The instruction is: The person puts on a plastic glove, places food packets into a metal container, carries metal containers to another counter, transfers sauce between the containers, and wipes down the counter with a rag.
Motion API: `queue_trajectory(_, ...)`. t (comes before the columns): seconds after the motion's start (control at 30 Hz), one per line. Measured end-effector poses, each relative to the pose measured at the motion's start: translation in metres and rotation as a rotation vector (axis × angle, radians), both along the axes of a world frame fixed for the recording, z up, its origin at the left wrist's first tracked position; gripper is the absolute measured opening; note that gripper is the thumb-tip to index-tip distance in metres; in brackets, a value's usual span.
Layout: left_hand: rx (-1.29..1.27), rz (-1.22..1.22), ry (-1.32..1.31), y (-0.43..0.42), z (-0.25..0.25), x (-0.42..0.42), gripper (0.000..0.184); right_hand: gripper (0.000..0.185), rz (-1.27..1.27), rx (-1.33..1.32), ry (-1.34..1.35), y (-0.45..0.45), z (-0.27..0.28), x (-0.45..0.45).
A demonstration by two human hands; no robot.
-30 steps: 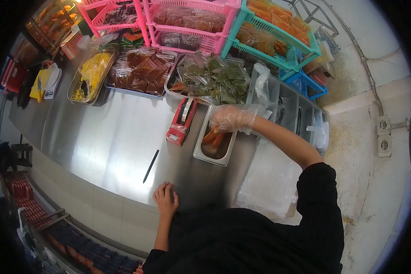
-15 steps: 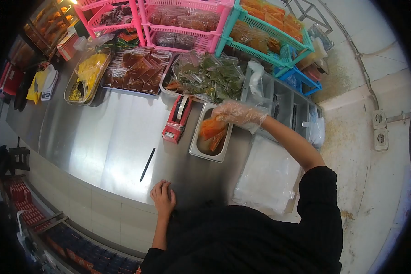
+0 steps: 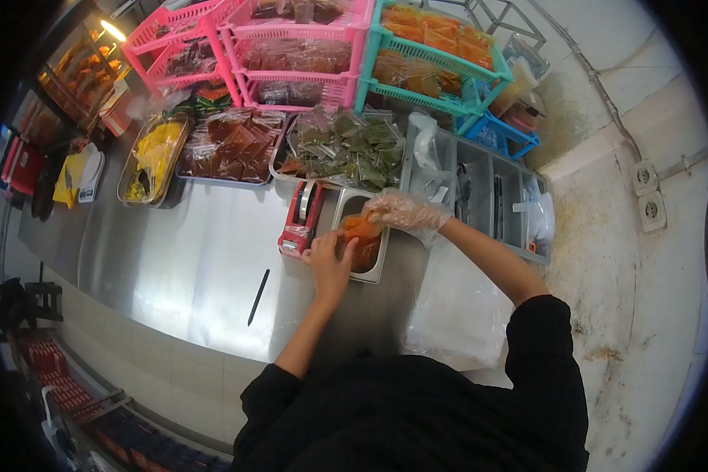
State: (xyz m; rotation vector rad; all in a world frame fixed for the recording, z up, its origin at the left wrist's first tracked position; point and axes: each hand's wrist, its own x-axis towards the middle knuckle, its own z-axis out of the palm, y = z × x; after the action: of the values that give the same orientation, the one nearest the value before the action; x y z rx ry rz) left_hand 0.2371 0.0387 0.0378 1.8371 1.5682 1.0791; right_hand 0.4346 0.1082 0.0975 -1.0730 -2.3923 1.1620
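Observation:
My right hand (image 3: 407, 212), in a clear plastic glove, grips the upper right end of a small clear bag of orange sauce (image 3: 360, 227). Bare, my left hand (image 3: 332, 263) has its thumb and fingers at the bag's lower left edge, seemingly pinching it. Both hands are over a rectangular steel pan (image 3: 379, 263), where more orange-brown contents (image 3: 365, 257) show below the bag. Just left of the pan stands a red tape dispenser (image 3: 300, 220).
A black pen (image 3: 258, 297) lies on the steel table (image 3: 189, 275). Clear plastic sheets (image 3: 456, 307) are at the right. Behind are trays of leaf packets (image 3: 346, 149), brown packets (image 3: 232, 145) and yellow food (image 3: 156, 153), a grey divided box (image 3: 480, 189) and stacked pink baskets (image 3: 295, 79).
My left hand has left the table edge and come up to the orange bag. My right hand still holds the bag over the pan. The view has shifted slightly.

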Motion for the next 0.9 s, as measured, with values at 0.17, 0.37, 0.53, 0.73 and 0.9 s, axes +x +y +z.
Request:
queue_trajectory(0.17,0.119,-0.089,0.032,-0.006,0.001,-0.004,0.013,0.029,-0.118,0.117,0.145,-0.003,-0.017,0.010)
queue_trajectory(0.37,0.290,-0.120,0.202,-0.018,0.006,-0.009,0.016,0.026,-0.208,0.119,-0.045,0.004,0.006,0.008)
queue_trajectory(0.53,0.377,-0.109,0.287,-0.018,0.020,-0.003,0.018,0.024,0.148,0.434,-0.453,-0.004,0.038,-0.029)
queue_trajectory(0.73,0.309,-0.115,0.261,-0.011,0.010,-0.001,0.016,0.025,0.141,0.094,-0.324,0.005,0.019,-0.039)
queue_trajectory(0.9,0.318,-0.096,0.243,-0.008,0.004,-0.009,0.013,0.028,-0.064,-0.215,0.111,-0.007,-0.024,-0.022)
